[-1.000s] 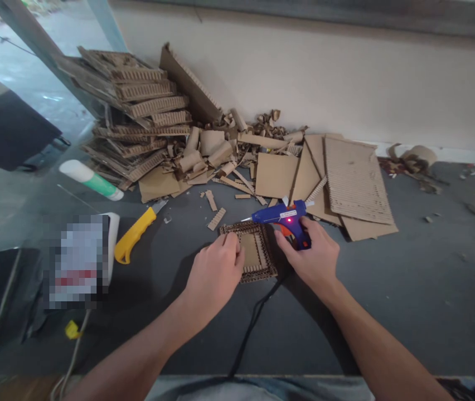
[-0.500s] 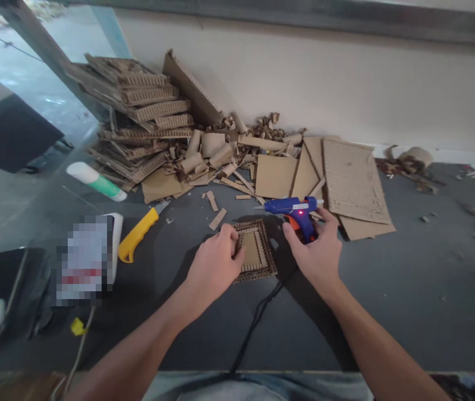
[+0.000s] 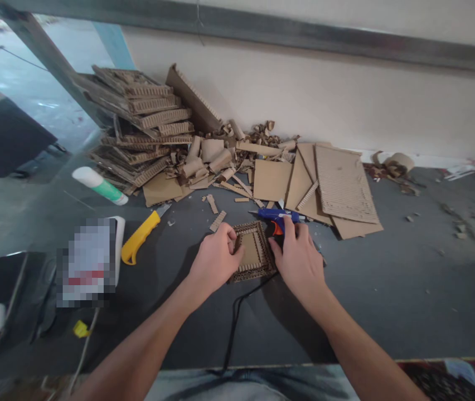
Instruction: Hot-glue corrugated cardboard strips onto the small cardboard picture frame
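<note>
Across the frame's left side, the left hand (image 3: 216, 252) pinches the corrugated cardboard frame (image 3: 267, 262); beside its right edge, the right hand (image 3: 298, 250) touches the blue glue gun (image 3: 278, 214) (how firmly, I cannot tell), on the dark table (image 3: 371, 301).

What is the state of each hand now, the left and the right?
Left hand: fingers curled over the left side of the cardboard frame; grip unclear.
Right hand: on the blue glue gun; whether closed, I cannot tell.
</note>
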A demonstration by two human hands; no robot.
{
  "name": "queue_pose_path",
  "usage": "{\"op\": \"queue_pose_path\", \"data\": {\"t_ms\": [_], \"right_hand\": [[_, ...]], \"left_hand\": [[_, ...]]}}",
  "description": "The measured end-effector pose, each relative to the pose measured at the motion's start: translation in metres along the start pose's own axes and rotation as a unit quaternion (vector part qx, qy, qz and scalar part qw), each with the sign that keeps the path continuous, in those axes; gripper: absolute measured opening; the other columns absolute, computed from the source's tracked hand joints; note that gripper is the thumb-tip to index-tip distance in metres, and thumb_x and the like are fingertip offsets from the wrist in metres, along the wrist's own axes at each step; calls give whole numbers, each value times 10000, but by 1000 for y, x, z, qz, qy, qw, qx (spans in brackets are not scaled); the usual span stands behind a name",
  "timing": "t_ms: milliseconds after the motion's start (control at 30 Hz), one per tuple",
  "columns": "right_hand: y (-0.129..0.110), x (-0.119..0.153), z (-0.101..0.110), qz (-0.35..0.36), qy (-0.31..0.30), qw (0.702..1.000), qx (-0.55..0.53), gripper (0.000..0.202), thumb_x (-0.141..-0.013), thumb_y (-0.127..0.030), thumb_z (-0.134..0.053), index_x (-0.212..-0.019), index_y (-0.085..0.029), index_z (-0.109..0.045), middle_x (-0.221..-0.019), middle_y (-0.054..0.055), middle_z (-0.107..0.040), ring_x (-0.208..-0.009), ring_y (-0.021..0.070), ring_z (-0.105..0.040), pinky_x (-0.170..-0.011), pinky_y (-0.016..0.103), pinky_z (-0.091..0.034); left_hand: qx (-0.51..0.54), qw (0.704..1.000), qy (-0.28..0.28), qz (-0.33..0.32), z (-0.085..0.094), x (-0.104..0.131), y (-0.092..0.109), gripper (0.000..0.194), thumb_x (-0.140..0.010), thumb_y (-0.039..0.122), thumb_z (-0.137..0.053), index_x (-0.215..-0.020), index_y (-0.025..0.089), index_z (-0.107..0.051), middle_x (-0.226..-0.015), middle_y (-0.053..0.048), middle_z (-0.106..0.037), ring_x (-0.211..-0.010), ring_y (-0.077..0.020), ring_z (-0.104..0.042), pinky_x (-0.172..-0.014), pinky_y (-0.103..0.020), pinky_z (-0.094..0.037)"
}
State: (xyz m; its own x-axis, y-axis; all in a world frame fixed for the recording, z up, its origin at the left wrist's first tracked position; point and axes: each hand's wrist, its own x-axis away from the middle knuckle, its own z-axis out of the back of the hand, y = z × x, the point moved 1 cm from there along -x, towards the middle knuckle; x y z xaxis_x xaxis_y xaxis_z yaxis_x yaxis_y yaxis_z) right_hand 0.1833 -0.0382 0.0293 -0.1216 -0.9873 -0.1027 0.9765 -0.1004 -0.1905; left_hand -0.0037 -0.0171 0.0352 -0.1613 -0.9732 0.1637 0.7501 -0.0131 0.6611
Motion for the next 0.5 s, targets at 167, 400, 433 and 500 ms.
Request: {"op": "queue_pose_path", "data": {"t_ms": [167,400,433,500], "right_hand": [[-11,1,7,103,77,987,-101,249,-971,-303,-496,-981,-169,-705,-964,132,-670,-913,256,-636,-805,362,-499],[-42,-26,3,74,-195,955,-213,186,-905,-261,-593,-808,-185,-733,-768,70,-749,-693,181,-676,-595,254,-409],[-44,-29,2,74,-203,953,-214,179,-896,-262,-607,-795,-184,-733,-759,69,-749,-687,180,-674,-586,253,-399],[-44,-33,2,81,-215,950,-213,174,-882,-259,-623,-769,-184,-732,-742,63,-747,-678,174,-670,-575,251,-384]], "left_hand": [[28,1000,-9,3,2,0,-1,216,-798,257,-643,-832,235,-431,-602,72,-512,-580,-145,-550,-557,-256,-346],[48,999,-18,3,2,-3,-5,183,-753,171,-601,-812,231,-438,-585,81,-522,-568,-128,-530,-562,-255,-353],[50,998,-23,2,2,-4,-6,192,-738,147,-598,-814,230,-441,-585,84,-521,-566,-125,-526,-563,-254,-352],[62,997,-39,0,4,-5,-6,224,-719,133,-618,-821,228,-444,-586,90,-521,-563,-119,-520,-557,-252,-351]]}}
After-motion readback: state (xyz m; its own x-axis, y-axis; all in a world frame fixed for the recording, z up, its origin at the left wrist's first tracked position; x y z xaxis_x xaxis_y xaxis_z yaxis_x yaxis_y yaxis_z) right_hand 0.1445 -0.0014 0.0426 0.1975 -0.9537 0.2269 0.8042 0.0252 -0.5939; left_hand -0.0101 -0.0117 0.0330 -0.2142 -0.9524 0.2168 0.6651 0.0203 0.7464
